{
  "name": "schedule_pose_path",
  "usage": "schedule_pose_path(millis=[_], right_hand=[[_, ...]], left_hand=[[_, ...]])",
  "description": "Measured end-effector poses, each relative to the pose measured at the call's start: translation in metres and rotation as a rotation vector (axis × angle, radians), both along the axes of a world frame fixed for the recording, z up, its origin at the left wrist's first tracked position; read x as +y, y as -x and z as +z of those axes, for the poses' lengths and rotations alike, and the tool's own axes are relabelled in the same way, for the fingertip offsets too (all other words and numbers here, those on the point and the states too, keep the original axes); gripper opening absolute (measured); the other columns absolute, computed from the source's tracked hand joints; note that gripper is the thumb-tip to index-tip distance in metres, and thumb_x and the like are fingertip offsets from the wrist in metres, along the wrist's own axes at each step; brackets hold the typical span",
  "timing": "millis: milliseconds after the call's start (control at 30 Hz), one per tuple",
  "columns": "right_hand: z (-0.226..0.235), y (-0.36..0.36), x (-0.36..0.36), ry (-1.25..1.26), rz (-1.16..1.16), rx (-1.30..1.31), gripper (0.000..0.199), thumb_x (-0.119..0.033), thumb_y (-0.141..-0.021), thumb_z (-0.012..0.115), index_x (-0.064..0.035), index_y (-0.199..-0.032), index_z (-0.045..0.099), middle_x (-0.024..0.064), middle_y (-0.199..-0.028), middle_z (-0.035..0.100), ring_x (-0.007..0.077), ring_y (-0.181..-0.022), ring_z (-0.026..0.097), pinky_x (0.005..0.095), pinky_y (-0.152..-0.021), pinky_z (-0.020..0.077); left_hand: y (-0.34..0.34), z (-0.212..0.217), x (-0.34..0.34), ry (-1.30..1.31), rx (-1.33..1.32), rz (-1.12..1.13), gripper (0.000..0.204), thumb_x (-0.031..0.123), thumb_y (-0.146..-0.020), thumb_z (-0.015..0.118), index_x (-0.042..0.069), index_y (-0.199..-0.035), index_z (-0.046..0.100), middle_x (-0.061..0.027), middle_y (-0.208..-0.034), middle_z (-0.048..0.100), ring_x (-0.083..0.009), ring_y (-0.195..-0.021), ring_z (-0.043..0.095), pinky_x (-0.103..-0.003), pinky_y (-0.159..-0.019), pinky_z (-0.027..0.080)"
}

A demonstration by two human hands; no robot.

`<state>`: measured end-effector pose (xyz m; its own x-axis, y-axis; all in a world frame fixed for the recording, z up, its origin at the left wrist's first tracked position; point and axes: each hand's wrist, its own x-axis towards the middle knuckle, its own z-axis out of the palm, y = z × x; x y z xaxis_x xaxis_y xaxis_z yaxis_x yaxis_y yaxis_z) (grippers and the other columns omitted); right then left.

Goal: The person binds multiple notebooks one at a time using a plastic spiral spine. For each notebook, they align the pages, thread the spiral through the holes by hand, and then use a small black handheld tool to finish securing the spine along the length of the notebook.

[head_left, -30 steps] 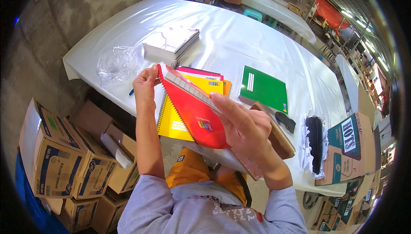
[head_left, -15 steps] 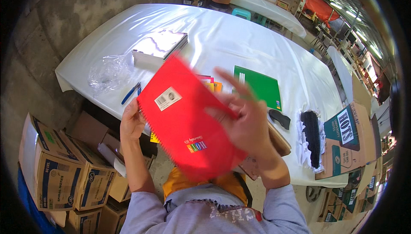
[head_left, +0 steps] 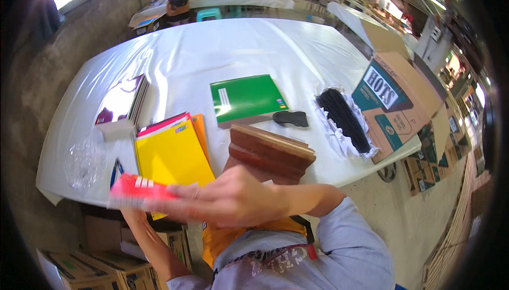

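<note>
So the red notebook (head_left: 130, 186) is the thing that's changing here. Half a second ago it was showing its broad back cover mid-frame; now it's sitting at lower left, tipped nearly edge-on with a few white stripes showing. The camera view is swinging too, so part of that shift is just the head turning. My read: it's mid-handling, and it isn't lying on the tabletop (head_left: 180, 78).

The left hand (head_left: 132, 214) is coming up from the bottom left and mostly hiding behind the notebook, so I can't tell how its grip is closing. The right hand (head_left: 238, 197) is reaching across from lower centre, fingers stretching out together along the notebook. It's blurring, so I can't tell whether that grip is pinching the cover or only brushing it.

On the writing side, the red cover's print is smearing too much to read. The yellow notebook (head_left: 172, 154), just right of it, is showing a small multicoloured mark near its top. The green notebook (head_left: 246, 96), around centre frame, is carrying white stripes and a similar colour-block logo. Over at right, the cardboard box (head_left: 411, 91) is displaying a white panel (head_left: 380, 88) with bold dark lettering on teal, tilting with the box.
</note>
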<state>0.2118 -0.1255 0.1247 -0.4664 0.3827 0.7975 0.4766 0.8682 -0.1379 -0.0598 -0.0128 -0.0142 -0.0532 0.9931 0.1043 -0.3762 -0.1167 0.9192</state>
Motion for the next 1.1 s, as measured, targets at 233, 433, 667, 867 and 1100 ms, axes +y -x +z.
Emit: schedule_pose_path(millis=[233, 433, 667, 867, 1100], right_hand=[[0.012, -0.008, 0.057, 0.596, -0.129, 0.289, 0.074, -0.008, -0.068, 0.072, -0.0139, -0.133, 0.038, 0.0082, -0.093, 0.066, 0.0230, -0.068, 0.064, 0.0332, -0.060, 0.0504], [0.041, -0.024, 0.123, 0.313, 0.104, 0.448, 0.022, -0.002, -0.070, 0.070, -0.0023, -0.091, 0.066, 0.0065, -0.085, 0.067, 0.0121, -0.070, 0.060, 0.0251, -0.070, 0.0491], [-0.067, -0.023, 0.136, 0.421, -0.097, -0.070, 0.015, 0.001, -0.072, 0.059, -0.0106, -0.079, 0.066, 0.0055, -0.081, 0.065, 0.0199, -0.087, 0.063, 0.0371, -0.092, 0.0409], [-0.068, -0.051, 0.082, 0.471, -0.135, -0.579, 0.026, -0.004, -0.073, 0.060, -0.0153, -0.096, 0.063, 0.0007, -0.107, 0.061, 0.0161, -0.106, 0.054, 0.0501, -0.105, 0.0240], [-0.028, -0.121, 0.049, 0.611, -0.453, -0.292, 0.056, -0.031, -0.071, 0.070, -0.0133, -0.120, 0.051, 0.0125, -0.116, 0.055, 0.0317, -0.105, 0.053, 0.0400, -0.090, 0.0414]], left_hand=[[-0.001, 0.061, -0.010, -0.134, -0.095, 0.035, 0.027, 0.028, -0.091, 0.052, 0.004, -0.103, 0.054, -0.0052, -0.101, 0.059, -0.0124, -0.093, 0.053, -0.032, -0.085, 0.038], [0.050, 0.117, 0.017, -0.673, 0.086, 0.263, 0.021, 0.013, -0.083, 0.063, 0.002, -0.099, 0.054, -0.0089, -0.100, 0.056, -0.0181, -0.091, 0.054, -0.031, -0.086, 0.040], [0.056, 0.044, -0.032, -0.656, 0.780, 0.414, 0.026, -0.004, -0.067, 0.070, 0.005, -0.074, 0.047, -0.0078, -0.084, 0.051, -0.0166, -0.079, 0.050, -0.029, -0.073, 0.042], [0.011, 0.011, -0.061, -0.533, 0.773, 0.301, 0.034, 0.014, -0.063, 0.078, 0.004, -0.086, 0.056, -0.0068, -0.082, 0.058, -0.0175, -0.078, 0.054, -0.028, -0.072, 0.041], [-0.069, 0.044, -0.059, -0.681, 1.254, -0.013, 0.067, 0.032, -0.061, 0.077, 0.009, -0.120, 0.053, -0.0120, -0.123, 0.051, -0.0291, -0.121, 0.042, -0.040, -0.098, 0.033]])
